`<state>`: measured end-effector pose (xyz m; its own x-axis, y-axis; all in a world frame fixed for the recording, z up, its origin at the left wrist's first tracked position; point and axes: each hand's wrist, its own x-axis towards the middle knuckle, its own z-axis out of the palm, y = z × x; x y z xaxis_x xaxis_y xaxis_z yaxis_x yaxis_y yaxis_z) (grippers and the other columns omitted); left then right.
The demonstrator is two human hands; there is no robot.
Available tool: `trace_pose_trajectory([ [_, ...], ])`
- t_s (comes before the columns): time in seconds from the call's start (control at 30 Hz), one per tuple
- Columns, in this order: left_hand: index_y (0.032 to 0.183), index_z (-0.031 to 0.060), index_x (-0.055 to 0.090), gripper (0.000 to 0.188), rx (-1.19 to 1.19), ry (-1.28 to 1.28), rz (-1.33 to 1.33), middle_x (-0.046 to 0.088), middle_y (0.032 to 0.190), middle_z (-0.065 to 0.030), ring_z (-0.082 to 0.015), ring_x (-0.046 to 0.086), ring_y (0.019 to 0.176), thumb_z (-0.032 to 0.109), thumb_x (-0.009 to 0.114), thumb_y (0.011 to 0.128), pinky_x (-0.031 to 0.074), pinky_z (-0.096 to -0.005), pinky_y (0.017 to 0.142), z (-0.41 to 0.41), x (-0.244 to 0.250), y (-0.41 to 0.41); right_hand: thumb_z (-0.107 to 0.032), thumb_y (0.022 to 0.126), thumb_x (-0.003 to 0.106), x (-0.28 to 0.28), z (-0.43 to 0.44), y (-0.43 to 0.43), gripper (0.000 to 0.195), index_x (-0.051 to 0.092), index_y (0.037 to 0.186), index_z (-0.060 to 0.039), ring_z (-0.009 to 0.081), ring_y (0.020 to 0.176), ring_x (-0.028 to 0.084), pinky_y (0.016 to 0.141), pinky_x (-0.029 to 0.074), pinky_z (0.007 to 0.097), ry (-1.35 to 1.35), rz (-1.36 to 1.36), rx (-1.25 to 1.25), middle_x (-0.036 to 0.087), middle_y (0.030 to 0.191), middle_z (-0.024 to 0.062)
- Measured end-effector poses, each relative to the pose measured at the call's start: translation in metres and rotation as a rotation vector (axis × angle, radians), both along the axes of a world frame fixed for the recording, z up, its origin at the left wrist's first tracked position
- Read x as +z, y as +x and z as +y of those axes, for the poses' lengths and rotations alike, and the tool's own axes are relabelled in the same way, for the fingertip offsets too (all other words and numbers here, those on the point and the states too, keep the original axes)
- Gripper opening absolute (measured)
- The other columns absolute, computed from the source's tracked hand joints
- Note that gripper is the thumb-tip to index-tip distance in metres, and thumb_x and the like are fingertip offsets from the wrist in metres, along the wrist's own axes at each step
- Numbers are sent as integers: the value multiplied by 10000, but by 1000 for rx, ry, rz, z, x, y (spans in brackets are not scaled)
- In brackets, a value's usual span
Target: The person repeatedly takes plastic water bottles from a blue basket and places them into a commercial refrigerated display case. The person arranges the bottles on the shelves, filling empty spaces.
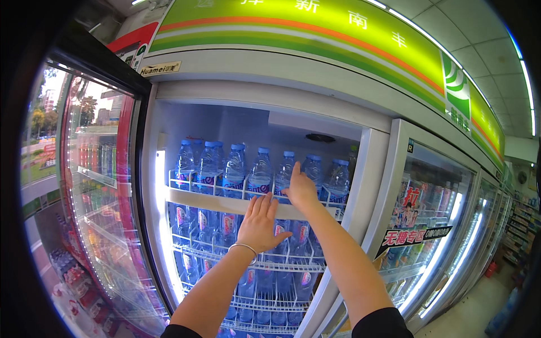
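Note:
My left hand [262, 224] lies over the white front strip [203, 202] of the top shelf, fingers pointing up and thumb out to the side. A thin silver bangle [244, 246] circles that wrist. My right hand [302, 190] is raised beside a clear plastic water bottle [286, 165], index finger up along its right side and thumb low across its front. I cannot tell if the finger touches the bottle. Several blue-capped bottles stand upright in a row behind the wire guard [214, 181]; another bottle [312, 169] is partly hidden by my right hand.
Lower wire shelves [296, 267] hold more bottles. An open glass door [105, 169] stands at left, showing reflections. At right is a closed cooler door [427, 203] with drinks behind it. A lit green sign panel [296, 25] runs overhead, and tiled floor [469, 308] shows at lower right.

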<state>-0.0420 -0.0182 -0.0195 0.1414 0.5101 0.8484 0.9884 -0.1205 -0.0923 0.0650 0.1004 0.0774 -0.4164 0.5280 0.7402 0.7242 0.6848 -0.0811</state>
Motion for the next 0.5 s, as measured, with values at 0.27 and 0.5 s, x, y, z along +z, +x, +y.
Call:
trace_pose_trajectory([
  [0.27,1407,-49,342,976,23,-30,8,339,1476,-256,-384,278,1408,574,712,752,128,-475,1205,-1,2,2,-175,803,756,-10,-9,-2,864,245,1459,58,389,1184,554,955,481,427,-138,179,35,536,1284,258],
  [0.5,1444,-51,310,906,-68,-15,-47,284,1518,-235,-380,215,1441,405,718,776,112,-474,1210,-14,-12,-14,-94,852,635,-80,-33,-8,562,427,1347,68,468,1271,423,1061,365,495,397,344,452,423,1401,277],
])
